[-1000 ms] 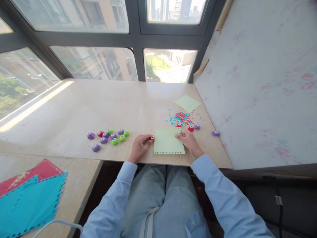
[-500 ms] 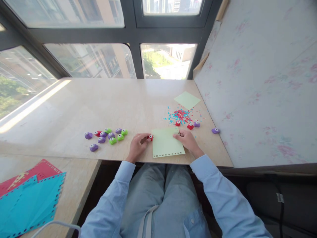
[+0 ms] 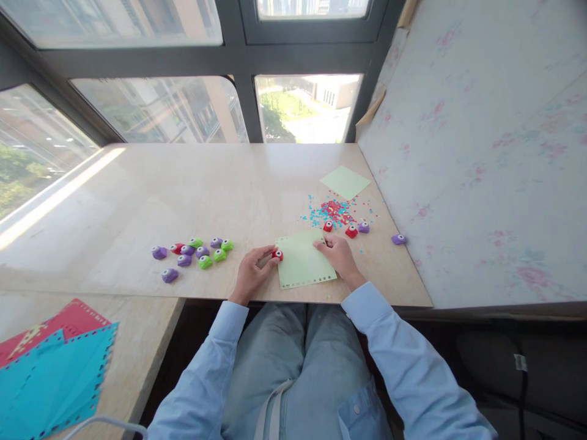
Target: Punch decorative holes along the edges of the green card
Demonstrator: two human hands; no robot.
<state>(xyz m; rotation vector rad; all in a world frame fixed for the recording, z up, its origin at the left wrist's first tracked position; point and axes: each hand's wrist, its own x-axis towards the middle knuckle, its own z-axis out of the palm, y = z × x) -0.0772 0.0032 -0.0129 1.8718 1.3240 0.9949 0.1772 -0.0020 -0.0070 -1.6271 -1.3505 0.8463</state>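
Note:
A pale green sheet of paper [image 3: 303, 261] lies near the table's front edge, with small shapes punched along its bottom edge and some at its top. At its left edge a red craft punch [image 3: 277, 254] sits between the thumb and fingers of my left hand [image 3: 254, 273]. My right hand [image 3: 338, 256] pinches the paper's upper right edge. Whether the paper is inside the punch's slot I cannot tell.
Several purple, green and red punches [image 3: 205, 261] stand at left. Red and blue confetti [image 3: 334, 211] lies behind the sheet, beside more punches [image 3: 351, 231] and another green sheet [image 3: 345, 182]. Punched blue paper [image 3: 59, 385] and red paper [image 3: 73, 318] lie on the lower left table.
The green sheet and my right hand have shifted slightly left, and the red punch now overlaps the paper's left edge. The whole view has also moved a little.

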